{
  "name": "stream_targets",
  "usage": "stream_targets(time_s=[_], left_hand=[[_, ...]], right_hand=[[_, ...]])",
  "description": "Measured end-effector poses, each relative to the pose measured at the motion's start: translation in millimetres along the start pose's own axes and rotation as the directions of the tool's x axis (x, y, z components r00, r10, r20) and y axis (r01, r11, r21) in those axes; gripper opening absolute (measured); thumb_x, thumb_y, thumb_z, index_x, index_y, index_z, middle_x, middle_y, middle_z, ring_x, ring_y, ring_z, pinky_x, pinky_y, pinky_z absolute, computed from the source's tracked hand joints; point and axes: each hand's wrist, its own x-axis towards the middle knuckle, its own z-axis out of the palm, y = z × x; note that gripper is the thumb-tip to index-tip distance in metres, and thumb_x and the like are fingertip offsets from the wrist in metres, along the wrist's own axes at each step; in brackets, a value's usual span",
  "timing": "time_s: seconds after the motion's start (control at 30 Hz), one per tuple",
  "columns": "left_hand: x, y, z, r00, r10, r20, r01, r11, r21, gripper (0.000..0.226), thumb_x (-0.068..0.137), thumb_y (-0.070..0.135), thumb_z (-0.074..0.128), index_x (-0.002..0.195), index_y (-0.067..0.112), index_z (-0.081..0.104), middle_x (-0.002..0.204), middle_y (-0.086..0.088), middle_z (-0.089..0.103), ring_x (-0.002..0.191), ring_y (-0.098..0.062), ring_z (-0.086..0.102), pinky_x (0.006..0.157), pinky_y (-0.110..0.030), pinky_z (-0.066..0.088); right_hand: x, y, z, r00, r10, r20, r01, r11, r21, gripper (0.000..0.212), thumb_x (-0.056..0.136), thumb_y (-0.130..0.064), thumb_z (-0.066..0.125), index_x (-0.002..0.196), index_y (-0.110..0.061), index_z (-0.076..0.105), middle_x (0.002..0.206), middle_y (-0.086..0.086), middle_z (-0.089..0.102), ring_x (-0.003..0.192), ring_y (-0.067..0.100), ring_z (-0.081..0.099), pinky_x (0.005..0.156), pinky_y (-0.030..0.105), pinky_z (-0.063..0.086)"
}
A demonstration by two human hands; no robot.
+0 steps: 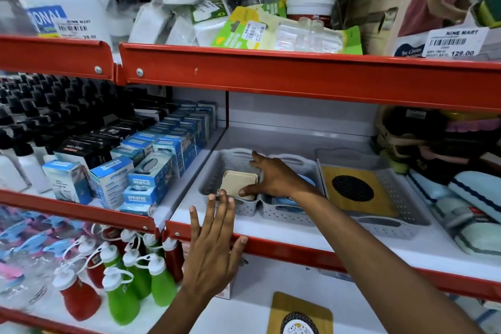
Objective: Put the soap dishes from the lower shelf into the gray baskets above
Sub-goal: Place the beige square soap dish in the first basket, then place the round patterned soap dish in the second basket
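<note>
Three gray perforated baskets stand side by side on the middle shelf. A cream soap dish (238, 181) lies in the left basket (217, 171), and my right hand (273, 177) rests on its right edge, thumb along the front, fingers spread over the basket. The middle basket (287, 215) holds a blue soap dish (284, 202), mostly hidden under my wrist. The large right basket (401, 198) holds a bamboo dish with a black round grid (352, 188). My left hand (214, 244) hovers flat and open at the red shelf edge. Another bamboo dish (299, 317) lies on the lower shelf.
Blue and black boxes (151, 165) fill the shelf left of the baskets. Folded towels (469, 203) lie to the right. Red and green squeeze bottles (130, 274) stand on the lower shelf at left. The red shelf lip (311, 252) runs in front of the baskets.
</note>
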Motion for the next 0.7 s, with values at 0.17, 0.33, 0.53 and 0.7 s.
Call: stream_targets(time_s=[0.17, 0.33, 0.53, 0.7], left_hand=[[-0.6, 0.1, -0.8, 1.0, 0.005, -0.015, -0.005, 1.0, 0.0, 0.07, 0.1, 0.05, 0.022, 0.157, 0.012, 0.013, 0.168, -0.009, 0.01, 0.157, -0.023, 0.004, 0.126, -0.053, -0.004], [-0.4, -0.4, 0.3, 1.0, -0.002, -0.03, 0.002, 1.0, 0.001, 0.07, 0.099, 0.05, 0.02, 0.157, 0.01, 0.013, 0.168, -0.011, 0.009, 0.157, -0.026, 0.004, 0.125, -0.059, 0.003], [-0.4, 3.7, 3.7, 0.997, -0.016, -0.07, 0.017, 1.0, 0.018, 0.073, 0.097, 0.049, 0.025, 0.156, 0.006, 0.017, 0.167, -0.015, 0.013, 0.157, -0.029, 0.003, 0.125, -0.059, 0.001], [-1.2, 6.8, 3.7, 0.996, -0.026, -0.08, 0.029, 0.999, 0.04, 0.073, 0.098, 0.047, 0.024, 0.156, 0.005, 0.014, 0.167, -0.015, 0.008, 0.157, -0.028, -0.003, 0.124, -0.061, 0.001]], right_hand=[[-41.2, 5.1, 4.1, 0.988, -0.108, -0.112, 0.089, 0.982, -0.166, 0.096, 0.089, -0.067, 0.048, 0.156, -0.027, -0.008, 0.166, 0.0, -0.01, 0.152, 0.023, -0.014, 0.125, 0.048, -0.001], [-109.2, 22.3, 28.3, 0.915, -0.256, -0.312, 0.094, 0.887, -0.451, 0.095, 0.088, -0.08, 0.03, 0.155, -0.028, -0.014, 0.164, 0.004, -0.024, 0.147, 0.025, -0.031, 0.119, 0.054, -0.017], [-174.5, 63.1, 69.5, 0.868, -0.36, -0.341, 0.155, 0.85, -0.504, 0.083, 0.092, -0.066, 0.046, 0.157, -0.027, 0.012, 0.167, 0.007, 0.002, 0.153, 0.03, -0.007, 0.123, 0.059, 0.002], [-203.4, 120.2, 130.5, 0.835, -0.496, -0.237, 0.305, 0.777, -0.551, 0.068, 0.094, -0.046, 0.052, 0.154, -0.025, 0.027, 0.164, 0.004, 0.019, 0.153, 0.028, 0.01, 0.124, 0.047, 0.008]])
